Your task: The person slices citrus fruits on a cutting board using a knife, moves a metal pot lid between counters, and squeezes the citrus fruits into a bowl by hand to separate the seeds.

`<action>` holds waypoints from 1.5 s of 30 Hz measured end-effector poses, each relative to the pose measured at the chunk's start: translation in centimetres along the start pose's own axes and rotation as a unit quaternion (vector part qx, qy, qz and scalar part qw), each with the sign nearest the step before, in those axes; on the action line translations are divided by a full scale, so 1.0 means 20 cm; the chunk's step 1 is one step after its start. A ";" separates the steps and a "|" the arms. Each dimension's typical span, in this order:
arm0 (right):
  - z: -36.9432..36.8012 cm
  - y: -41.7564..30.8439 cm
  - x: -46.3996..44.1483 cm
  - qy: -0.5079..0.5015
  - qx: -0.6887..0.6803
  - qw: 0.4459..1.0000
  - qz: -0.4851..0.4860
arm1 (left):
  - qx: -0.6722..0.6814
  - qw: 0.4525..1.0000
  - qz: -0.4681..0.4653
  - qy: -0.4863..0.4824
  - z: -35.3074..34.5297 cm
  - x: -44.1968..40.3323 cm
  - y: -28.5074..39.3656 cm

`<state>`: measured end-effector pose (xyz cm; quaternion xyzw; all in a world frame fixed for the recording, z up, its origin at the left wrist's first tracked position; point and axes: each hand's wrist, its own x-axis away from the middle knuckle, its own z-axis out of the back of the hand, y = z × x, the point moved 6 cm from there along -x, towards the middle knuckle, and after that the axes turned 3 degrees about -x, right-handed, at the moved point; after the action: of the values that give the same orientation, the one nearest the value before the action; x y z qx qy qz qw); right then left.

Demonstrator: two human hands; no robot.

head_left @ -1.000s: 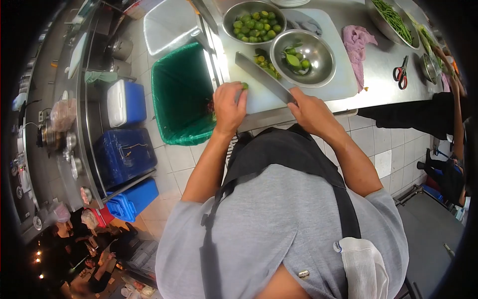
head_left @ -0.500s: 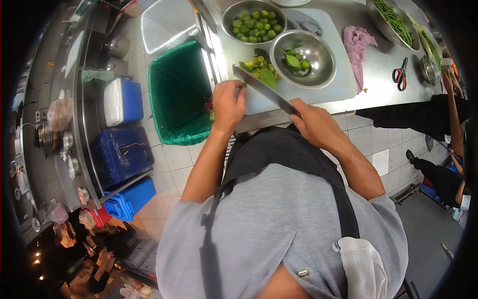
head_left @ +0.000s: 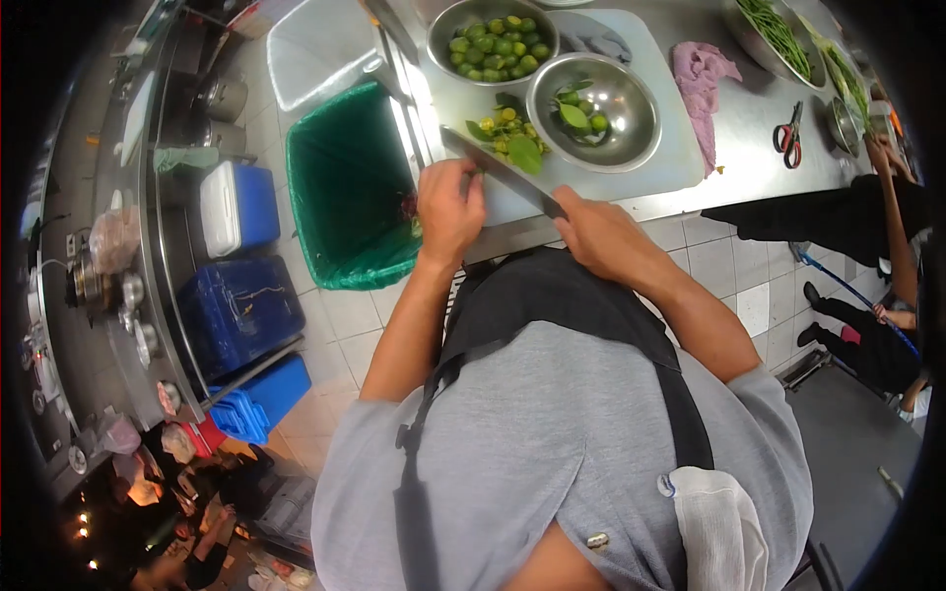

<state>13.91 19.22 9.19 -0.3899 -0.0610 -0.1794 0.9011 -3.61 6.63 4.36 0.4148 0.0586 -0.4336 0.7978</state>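
Observation:
My right hand (head_left: 606,236) grips the handle of a large knife (head_left: 505,171), its blade slanting up and left over the near edge of the white cutting board (head_left: 680,148). Against the blade are the curled fingers of my left hand (head_left: 449,209); whatever they hold is hidden. Just beyond the knife lies a small pile of cut limes (head_left: 505,122) with a green leaf (head_left: 525,154). A steel bowl (head_left: 468,22) full of whole green limes (head_left: 498,49) stands behind. Beside it, another steel bowl (head_left: 636,113) holds a few limes and leaves (head_left: 574,116).
Left of the board stands a bin with a green liner (head_left: 345,187). Red-handled scissors (head_left: 788,138) and a pink cloth (head_left: 698,89) lie to the right on the steel counter (head_left: 749,177). Green beans (head_left: 774,39) fill a bowl farther right. A co-worker's arm (head_left: 897,227) reaches in there.
The knife and my right hand have shifted slightly left and down, bringing the blade against my left fingers. A green bit at my left fingertips no longer shows. A blue pole appears at right.

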 end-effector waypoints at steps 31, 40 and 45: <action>0.01 0.07 0.16 0.077 0.014 0.997 0.027 | -0.164 0.865 -0.396 -0.262 -0.73 -0.51 0.72; 0.06 0.02 0.20 0.060 0.013 0.997 0.046 | -0.073 0.914 -0.304 -0.257 -0.58 -0.57 0.79; 0.08 -0.02 0.20 0.043 0.005 0.999 0.030 | 0.303 0.920 0.014 -0.250 -0.28 -0.65 0.65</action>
<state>17.47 19.13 11.51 -0.3792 -0.0115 -0.1687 0.9097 -0.56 22.57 14.55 0.5155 -0.2825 -0.5087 0.6291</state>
